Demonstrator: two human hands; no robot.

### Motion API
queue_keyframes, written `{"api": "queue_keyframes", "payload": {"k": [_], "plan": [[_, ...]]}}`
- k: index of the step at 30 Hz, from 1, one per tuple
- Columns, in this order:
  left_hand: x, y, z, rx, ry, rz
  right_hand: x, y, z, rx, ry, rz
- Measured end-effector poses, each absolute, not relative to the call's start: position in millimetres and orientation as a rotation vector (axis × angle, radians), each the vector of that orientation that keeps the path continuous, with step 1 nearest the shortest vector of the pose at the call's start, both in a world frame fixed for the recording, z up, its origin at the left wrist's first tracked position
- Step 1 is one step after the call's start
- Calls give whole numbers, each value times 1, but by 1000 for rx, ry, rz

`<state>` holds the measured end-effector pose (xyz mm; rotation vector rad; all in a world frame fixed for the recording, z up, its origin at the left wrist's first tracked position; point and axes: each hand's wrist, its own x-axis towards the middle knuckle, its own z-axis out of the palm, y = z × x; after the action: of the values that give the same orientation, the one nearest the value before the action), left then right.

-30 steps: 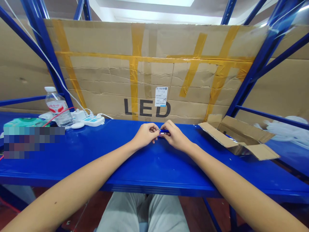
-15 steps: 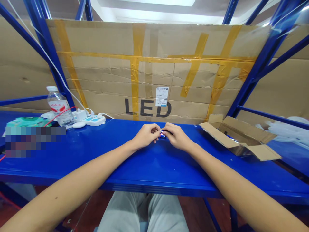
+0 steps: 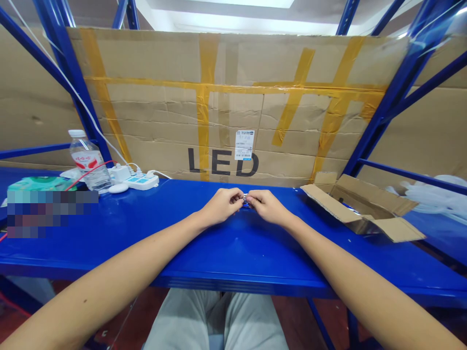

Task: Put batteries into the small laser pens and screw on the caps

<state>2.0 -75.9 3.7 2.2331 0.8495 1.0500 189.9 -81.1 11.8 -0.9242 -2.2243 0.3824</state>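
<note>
Close together near the back of the blue table (image 3: 233, 253), my left hand (image 3: 225, 204) and my right hand (image 3: 265, 204) meet over a small shiny silver-and-blue object (image 3: 246, 204). Thumb and fingers of each hand are pinched at it, the left from its left side and the right from its right. Most of the object is covered by my fingers, and it is too small to tell its kind.
An open cardboard box (image 3: 359, 204) with something shiny inside stands on the right. To the left are a water bottle (image 3: 89, 163), a white power strip (image 3: 142, 181) and a green packet (image 3: 42, 183). Behind the table rises a large taped cardboard sheet (image 3: 164, 116) marked LED.
My left fingers have closed further and moved slightly right, nearer my right fingertips. Less of the small object shows between the hands.
</note>
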Motion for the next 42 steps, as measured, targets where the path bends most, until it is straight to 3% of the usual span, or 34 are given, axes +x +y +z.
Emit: {"api": "queue_keyframes", "payload": {"k": [18,34,42], "plan": [[-2,-73,3,2078,794,1002,193,-80,6,-871,-2136,447],[-1,-77,3,2538,809,1109,192,-84,14,-994,-2129,772],[5,-82,3,2477,824,1075,191,-80,8,-893,-1984,749]]}}
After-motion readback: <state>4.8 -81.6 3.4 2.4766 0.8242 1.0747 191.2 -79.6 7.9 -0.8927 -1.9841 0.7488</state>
